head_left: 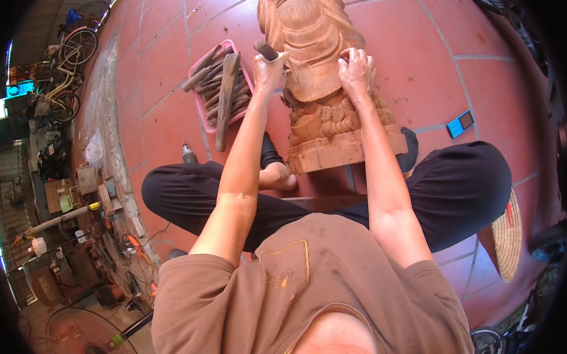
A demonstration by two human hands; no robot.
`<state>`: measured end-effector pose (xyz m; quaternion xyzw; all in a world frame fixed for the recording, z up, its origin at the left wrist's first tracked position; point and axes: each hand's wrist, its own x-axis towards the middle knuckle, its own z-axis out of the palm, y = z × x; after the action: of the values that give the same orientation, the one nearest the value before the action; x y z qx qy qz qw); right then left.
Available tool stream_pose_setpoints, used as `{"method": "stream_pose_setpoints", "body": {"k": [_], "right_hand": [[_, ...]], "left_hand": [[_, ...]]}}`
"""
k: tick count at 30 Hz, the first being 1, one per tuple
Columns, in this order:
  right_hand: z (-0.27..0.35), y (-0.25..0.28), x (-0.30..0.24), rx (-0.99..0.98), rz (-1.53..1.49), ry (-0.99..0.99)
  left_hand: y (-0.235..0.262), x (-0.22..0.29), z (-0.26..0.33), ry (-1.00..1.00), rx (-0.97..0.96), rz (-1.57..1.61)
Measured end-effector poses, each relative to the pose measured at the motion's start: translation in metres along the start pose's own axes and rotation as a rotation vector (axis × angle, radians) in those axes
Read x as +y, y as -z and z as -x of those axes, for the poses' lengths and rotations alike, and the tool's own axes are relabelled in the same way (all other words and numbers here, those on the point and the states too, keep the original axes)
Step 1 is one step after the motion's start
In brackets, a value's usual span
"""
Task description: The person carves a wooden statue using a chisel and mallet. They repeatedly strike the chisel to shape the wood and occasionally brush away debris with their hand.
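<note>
A carved wooden statue [314,74] with a draped, rounded figure on a rough, detailed base [326,151] lies on the floor in front of my crossed legs. My left hand [269,71] is closed at the statue's left side, around a short, dark, rounded wooden piece [265,49] that sticks out above the fist; its other end is hidden. At the statue's right side, my right hand [357,74] has its fingers curled in against the wood. Whatever they hold, if anything, is hidden.
To the left, a pink basket [249,83] holds several wooden-handled tools, with a long wooden stick [228,100] across them. A drill [188,154] is near my left knee. A blue phone [461,124] lies right; a woven hat [511,236] is beside my right knee. Wood chips dot the tiles.
</note>
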<state>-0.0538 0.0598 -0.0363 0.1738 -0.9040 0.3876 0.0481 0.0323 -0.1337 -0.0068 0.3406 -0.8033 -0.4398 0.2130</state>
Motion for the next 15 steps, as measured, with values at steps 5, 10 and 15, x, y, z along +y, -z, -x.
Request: {"method": "stream_pose_setpoints", "body": {"k": [5,10,15], "right_hand": [[-0.001,0.003,0.001,-0.027,-0.002,-0.010],[-0.002,0.004,0.004,-0.013,0.020,-0.029],[0.000,-0.001,0.000,-0.024,-0.009,0.010]], "left_hand": [[-0.006,-0.006,0.019,0.046,-0.035,0.069],[0.012,0.035,0.016,0.129,-0.260,-0.045],[-0.003,-0.008,0.010,0.031,-0.009,0.110]]}}
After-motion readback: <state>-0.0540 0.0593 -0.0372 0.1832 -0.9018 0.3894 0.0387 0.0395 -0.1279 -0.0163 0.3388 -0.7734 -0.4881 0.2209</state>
